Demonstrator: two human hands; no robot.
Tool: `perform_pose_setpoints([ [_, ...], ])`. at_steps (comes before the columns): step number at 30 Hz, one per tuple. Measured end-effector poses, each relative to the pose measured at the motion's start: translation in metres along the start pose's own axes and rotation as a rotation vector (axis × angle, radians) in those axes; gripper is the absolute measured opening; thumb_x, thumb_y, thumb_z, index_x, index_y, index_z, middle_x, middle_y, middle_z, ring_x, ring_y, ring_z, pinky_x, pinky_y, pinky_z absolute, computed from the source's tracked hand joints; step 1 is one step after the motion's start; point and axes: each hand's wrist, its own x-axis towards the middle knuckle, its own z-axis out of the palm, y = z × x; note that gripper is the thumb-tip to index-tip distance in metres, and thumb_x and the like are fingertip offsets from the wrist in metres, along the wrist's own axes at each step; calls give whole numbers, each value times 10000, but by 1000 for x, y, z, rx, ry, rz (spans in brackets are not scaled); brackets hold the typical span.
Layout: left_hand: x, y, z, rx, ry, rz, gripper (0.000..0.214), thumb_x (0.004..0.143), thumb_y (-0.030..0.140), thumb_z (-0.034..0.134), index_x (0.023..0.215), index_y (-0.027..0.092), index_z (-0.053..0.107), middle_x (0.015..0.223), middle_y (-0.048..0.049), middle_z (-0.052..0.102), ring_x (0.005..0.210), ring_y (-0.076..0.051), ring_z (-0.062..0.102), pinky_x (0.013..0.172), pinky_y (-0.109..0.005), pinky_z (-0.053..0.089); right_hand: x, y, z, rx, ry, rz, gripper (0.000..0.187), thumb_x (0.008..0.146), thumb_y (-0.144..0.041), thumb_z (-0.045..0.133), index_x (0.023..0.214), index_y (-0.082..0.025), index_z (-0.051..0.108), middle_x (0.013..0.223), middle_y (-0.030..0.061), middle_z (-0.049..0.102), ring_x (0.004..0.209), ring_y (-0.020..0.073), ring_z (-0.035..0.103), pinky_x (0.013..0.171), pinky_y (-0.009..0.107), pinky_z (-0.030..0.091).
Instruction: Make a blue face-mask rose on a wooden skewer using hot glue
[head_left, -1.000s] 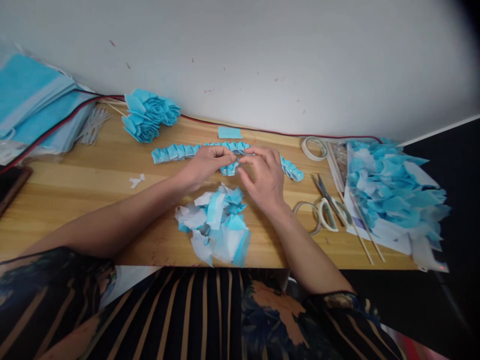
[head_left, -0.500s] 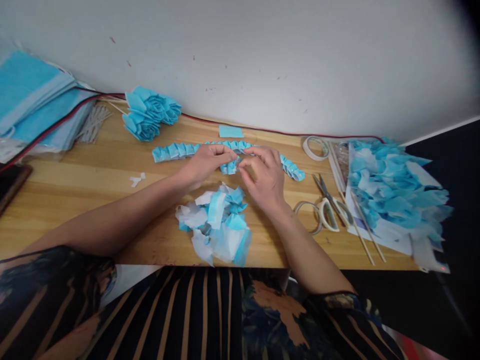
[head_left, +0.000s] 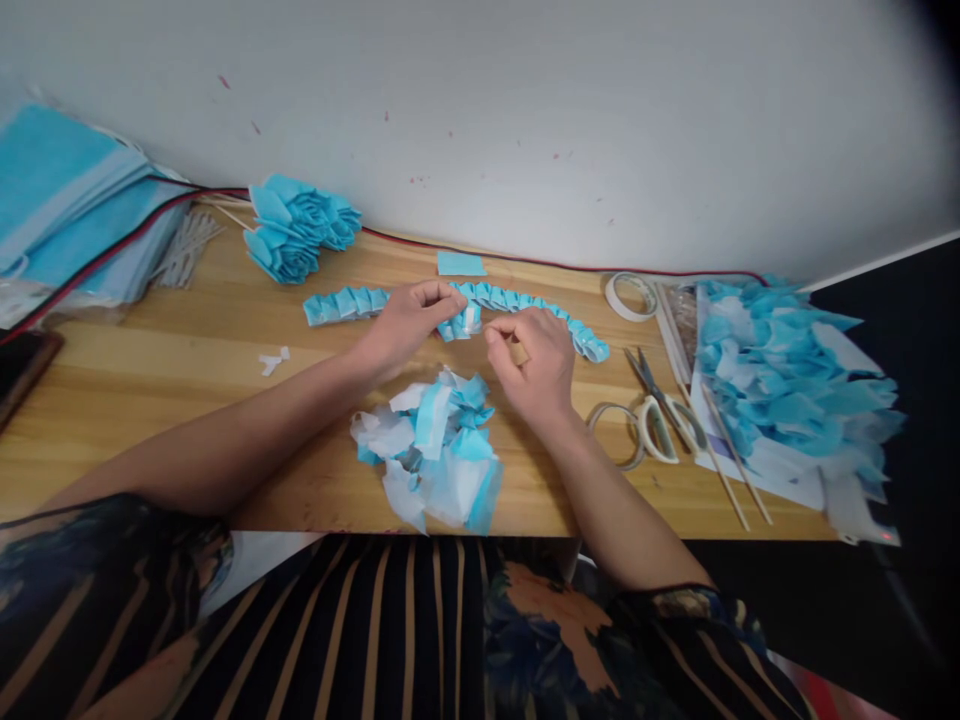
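Observation:
Between the thumb and fingers of my left hand [head_left: 412, 318] is a small folded blue fabric piece [head_left: 459, 324], with a whitish patch on its right side. My right hand [head_left: 536, 360] is curled in a pinch just right of that piece, apart from it. Whatever its fingertips hold, if anything, is too small to make out. Behind both hands, a curved row of folded blue pieces [head_left: 346, 304] stretches across the table, partly hidden by my left hand. A loose heap of blue and white fabric scraps [head_left: 442, 450] lies in front of my hands.
On the right are scissors [head_left: 660, 405], tape rolls [head_left: 631, 297], thin wooden sticks [head_left: 724, 470] and a large pile of blue pieces [head_left: 795, 370]. Blue fabric flowers [head_left: 296, 225], packed blue masks [head_left: 67, 200] and white scraps [head_left: 274, 360] are at left. A cable [head_left: 480, 248] runs along the wall.
My right hand has drawn slightly right, away from the folded blue piece, and its fingers have curled in more. My left hand still pinches the piece and has shifted slightly left.

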Motion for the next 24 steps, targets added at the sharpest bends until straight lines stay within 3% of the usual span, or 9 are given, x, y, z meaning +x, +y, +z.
perform_pose_setpoints([
  [3, -2, 1, 1, 27, -5, 9, 221, 814, 357, 709, 711, 179, 627, 709, 11, 593, 661, -112, 514, 627, -236, 420, 0, 2, 2, 78, 1, 71, 71, 928, -219, 604, 942, -262, 658, 855, 8, 728, 824, 214, 656, 843, 416, 485],
  [8, -4, 1, 2, 43, -24, 36, 215, 798, 364, 733, 726, 182, 643, 723, 7, 604, 668, -115, 508, 640, -244, 420, -1, 10, 8, 428, -79, 276, 290, 900, -272, 649, 1189, -256, 629, 1070, 40, 742, 981, 205, 688, 925, 406, 547],
  [12, -5, 1, 1, 50, -69, 43, 261, 789, 424, 760, 739, 186, 665, 750, 1, 616, 691, -126, 524, 662, -255, 439, -1, 15, 13, 650, -157, 391, 332, 887, -301, 664, 1212, -245, 624, 984, 21, 724, 905, 181, 687, 878, 377, 567],
  [19, -4, -1, 2, 10, -121, -4, 412, 825, 613, 730, 806, 202, 710, 746, -18, 625, 696, -154, 541, 642, -274, 453, -2, 18, 13, 652, -118, 432, 300, 884, -276, 642, 1182, -245, 622, 895, -1, 690, 808, 159, 657, 806, 342, 560],
  [24, -5, 0, 1, 24, -176, -32, 325, 771, 495, 806, 826, 191, 707, 801, -18, 654, 720, -143, 562, 675, -269, 469, -2, 19, 14, 676, -110, 421, 308, 888, -313, 663, 1185, -244, 618, 866, -10, 686, 788, 155, 662, 782, 330, 561],
])
